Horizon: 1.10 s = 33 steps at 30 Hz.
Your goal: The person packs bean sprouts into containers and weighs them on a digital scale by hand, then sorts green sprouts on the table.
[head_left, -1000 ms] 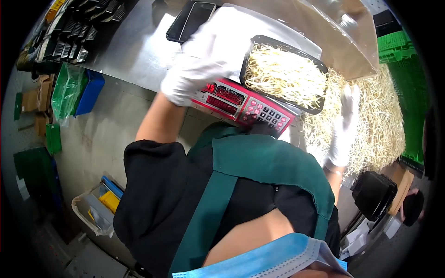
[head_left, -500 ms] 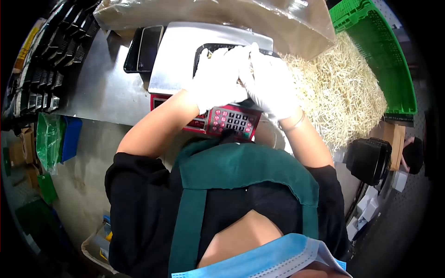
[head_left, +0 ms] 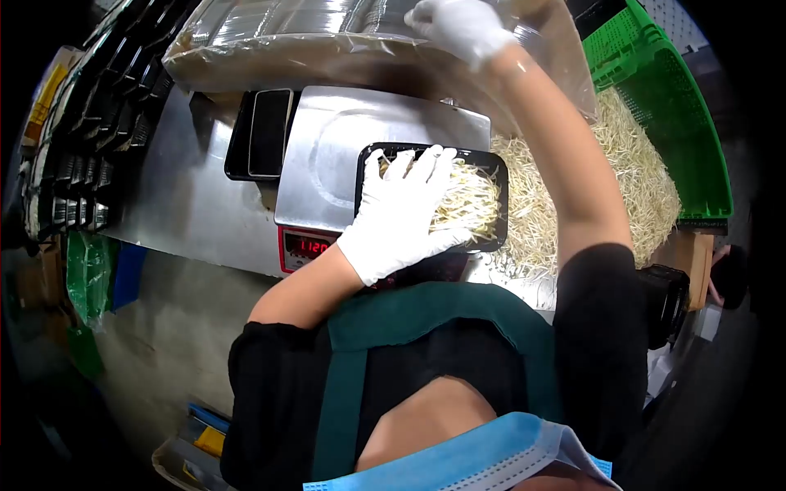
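Observation:
My left hand, in a white glove, lies flat with fingers spread over bean sprouts in a black plastic tray. The tray rests on the right part of a scale's metal plate. Red digits glow on the scale's display; my left forearm and hand hide part of its front. My right hand, gloved too, reaches over a bag-lined carton of clear plastic lids. Its fingers are loosely bent near the lids, and no held thing is visible in them.
A heap of loose bean sprouts spills from a green crate at the right. Stacked black trays stand at the left. A phone lies in a black tray beside the scale. More black containers sit at the lower right.
My right hand has left the tray and moved up to the carton of lids. My left hand stays on the sprouts, now flatter. The view has shifted, showing more of the carton.

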Motion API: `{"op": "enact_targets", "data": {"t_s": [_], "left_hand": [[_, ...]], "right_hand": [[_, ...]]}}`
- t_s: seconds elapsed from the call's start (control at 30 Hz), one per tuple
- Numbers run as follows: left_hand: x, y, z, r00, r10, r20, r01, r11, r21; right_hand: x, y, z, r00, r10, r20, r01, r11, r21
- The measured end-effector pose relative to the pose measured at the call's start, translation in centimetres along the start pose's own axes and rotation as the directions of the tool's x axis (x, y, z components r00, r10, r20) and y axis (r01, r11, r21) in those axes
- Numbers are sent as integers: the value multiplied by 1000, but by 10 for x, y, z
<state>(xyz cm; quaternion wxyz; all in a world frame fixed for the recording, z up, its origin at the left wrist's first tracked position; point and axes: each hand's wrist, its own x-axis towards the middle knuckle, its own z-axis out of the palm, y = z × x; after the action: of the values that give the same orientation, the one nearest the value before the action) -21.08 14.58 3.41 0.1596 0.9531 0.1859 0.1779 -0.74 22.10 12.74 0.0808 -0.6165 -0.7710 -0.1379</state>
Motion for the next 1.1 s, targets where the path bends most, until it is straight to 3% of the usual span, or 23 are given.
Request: {"op": "enact_targets", "data": {"t_s": [0.07, 0.1, 0.17, 0.27, 0.33, 0.4, 0.47, 0.5, 0.53, 0.57, 0.6, 0.63, 0.67, 0.7, 0.77, 0.8, 0.87, 0.93, 0.97, 1.0, 1.07, 1.1], "left_hand": [[1, 0, -4, 998, -30, 48, 30, 999, -16], [0, 0, -2, 999, -39, 28, 40, 998, -40], [2, -3, -2, 999, -44, 30, 46, 998, -44], [2, 1, -2, 998, -41, 40, 43, 998, -50], [2, 3, -2, 996, -74, 57, 77, 996, -41], [3, 3, -4, 998, -44, 52, 44, 999, -15], [3, 5, -8, 998, -55, 39, 56, 998, -14], [0, 5, -16, 998, -38, 50, 37, 999, 25], [-4, 1, -24, 998, -52, 40, 51, 998, 34], [-11, -5, -32, 999, 12, -38, -15, 995, -97], [-16, -13, -42, 990, 71, -120, -96, 971, -218], [-16, -23, -53, 954, 147, -260, -233, 911, -339], [-20, -20, -58, 956, 42, -289, -217, 764, -607], [-24, -17, -62, 947, -64, -315, -234, 536, -811], [-20, -2, -60, 944, -258, -204, -166, 162, -973], [-24, -4, -58, 952, -254, -170, -99, 271, -958], [-46, -22, -61, 991, -125, 49, 59, 79, -995], [-62, -15, -50, 963, -260, 67, 114, 172, -978], [-60, -13, -41, 940, -341, -17, 95, 308, -947], [-46, -2, -50, 902, -429, 42, 212, 356, -910], [-20, -33, -12, 898, -396, -190, 128, 650, -749], [-5, -53, 7, 889, -365, -276, 126, 775, -619]], "right_hand": [[28, 42, 67, 995, -45, -85, 50, 997, 62], [32, 40, 68, 996, -45, -83, 50, 997, 64], [42, 32, 73, 997, -13, 70, 31, 961, -274], [27, 29, 68, 1000, -16, 10, 18, 964, -264], [14, 27, 41, 995, 98, 9, -92, 963, -254], [-19, 21, -10, 969, 81, -235, -83, 997, 2], [-53, 27, -46, 906, 265, -330, -362, 889, -280], [-76, 10, -71, 798, 233, -556, -247, 968, 50], [-80, -22, -93, 682, 561, -470, -375, 819, 434], [-85, -55, -114, 477, 817, -323, -396, 528, 751], [-115, -47, -105, 605, 695, -388, -261, 634, 728], [-145, -40, -96, 712, 547, -440, -101, 700, 707], [-169, -37, -95, 858, 416, -302, -25, 619, 785], [-179, -50, -76, 856, 452, -253, 31, 441, 897], [-192, -85, -54, 852, 513, -103, 18, 169, 985], [-202, -93, -50, 867, 499, -4, -38, 73, 997], [-220, -106, -40, 870, 470, 149, -140, -54, 989], [-235, -112, -20, 831, 549, 86, -147, 66, 987], [-234, -111, -12, 790, 612, -33, -116, 203, 972], [-224, -104, -3, 729, 654, -203, -88, 384, 919], [-200, -77, 9, 695, 620, -365, -240, 678, 695], [-195, -51, 37, 740, 556, -378, -172, 701, 692]]}}
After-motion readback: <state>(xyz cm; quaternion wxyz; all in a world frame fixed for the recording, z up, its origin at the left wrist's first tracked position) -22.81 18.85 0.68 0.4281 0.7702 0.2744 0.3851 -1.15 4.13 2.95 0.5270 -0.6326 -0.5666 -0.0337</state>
